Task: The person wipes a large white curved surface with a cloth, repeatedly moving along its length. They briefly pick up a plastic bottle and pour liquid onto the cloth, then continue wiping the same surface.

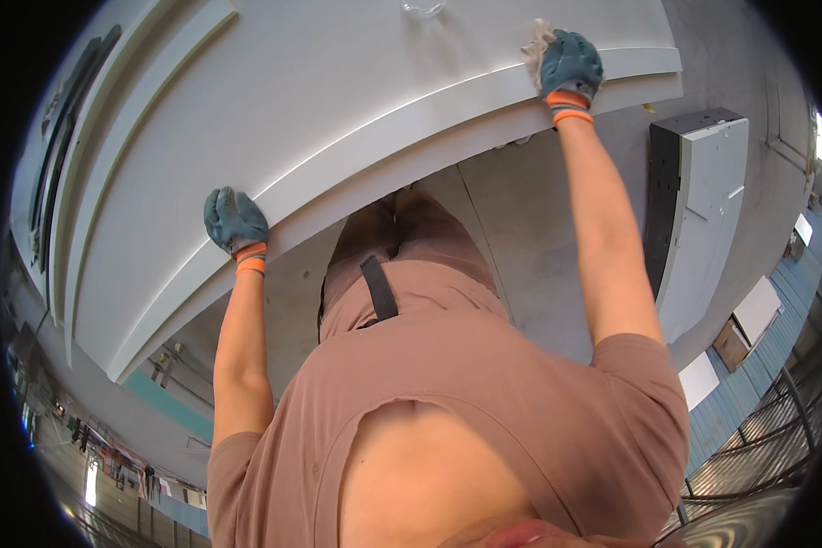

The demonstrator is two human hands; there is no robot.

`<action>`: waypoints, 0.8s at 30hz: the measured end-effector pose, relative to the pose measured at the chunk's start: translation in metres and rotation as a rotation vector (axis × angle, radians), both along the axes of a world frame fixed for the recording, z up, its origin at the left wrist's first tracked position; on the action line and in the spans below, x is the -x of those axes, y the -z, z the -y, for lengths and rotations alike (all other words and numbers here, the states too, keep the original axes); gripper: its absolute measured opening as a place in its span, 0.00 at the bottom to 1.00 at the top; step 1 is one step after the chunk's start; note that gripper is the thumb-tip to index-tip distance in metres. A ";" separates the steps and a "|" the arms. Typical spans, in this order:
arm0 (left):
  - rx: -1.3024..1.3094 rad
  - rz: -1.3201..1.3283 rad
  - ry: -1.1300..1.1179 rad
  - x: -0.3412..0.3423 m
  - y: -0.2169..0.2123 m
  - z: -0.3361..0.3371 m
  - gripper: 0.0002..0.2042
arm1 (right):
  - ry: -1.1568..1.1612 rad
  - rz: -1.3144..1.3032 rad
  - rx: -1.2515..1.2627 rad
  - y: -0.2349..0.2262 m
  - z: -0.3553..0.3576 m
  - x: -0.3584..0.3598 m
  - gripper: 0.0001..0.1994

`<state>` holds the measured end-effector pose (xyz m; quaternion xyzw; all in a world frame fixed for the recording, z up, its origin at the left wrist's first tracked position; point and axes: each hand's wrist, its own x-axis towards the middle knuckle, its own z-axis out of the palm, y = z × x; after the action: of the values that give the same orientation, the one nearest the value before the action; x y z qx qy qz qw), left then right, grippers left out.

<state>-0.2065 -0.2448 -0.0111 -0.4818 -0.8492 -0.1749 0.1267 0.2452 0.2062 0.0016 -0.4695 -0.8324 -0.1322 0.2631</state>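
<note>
A long white board strip (pixel 402 120) lies along the near edge of a wide pale panel (pixel 338 82). My left hand (pixel 235 220), in a grey-green glove with an orange cuff, is closed over the strip toward its left part, fingers bent over the far edge. Near the strip's right end, my right hand (pixel 571 68), gloved alike, presses a crumpled off-white rag (pixel 539 50) against it. The rag bunches out on the left of the glove, and the fingers wrap round the rest of it.
A clear round container (pixel 423 7) stands on the panel at the top. Further white strips (pixel 142 114) and dark narrow bars (pixel 64 137) lie at the far left. On the floor at right sits a black-and-white box-like unit (pixel 703 201). My legs stand close to the panel's near edge.
</note>
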 end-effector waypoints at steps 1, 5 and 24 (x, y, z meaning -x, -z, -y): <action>-0.001 0.000 -0.010 0.000 0.002 0.000 0.14 | 0.024 -0.016 -0.019 0.002 0.003 0.005 0.08; 0.013 -0.012 -0.036 -0.004 0.000 0.002 0.15 | 0.037 -0.001 0.062 0.016 0.047 0.054 0.08; -0.001 -0.003 -0.022 -0.001 0.001 0.002 0.14 | 0.145 -0.023 0.049 0.010 0.042 0.039 0.14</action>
<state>-0.2052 -0.2471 -0.0121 -0.4725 -0.8542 -0.1735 0.1301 0.2058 0.1637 -0.0086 -0.5365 -0.7960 -0.1249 0.2508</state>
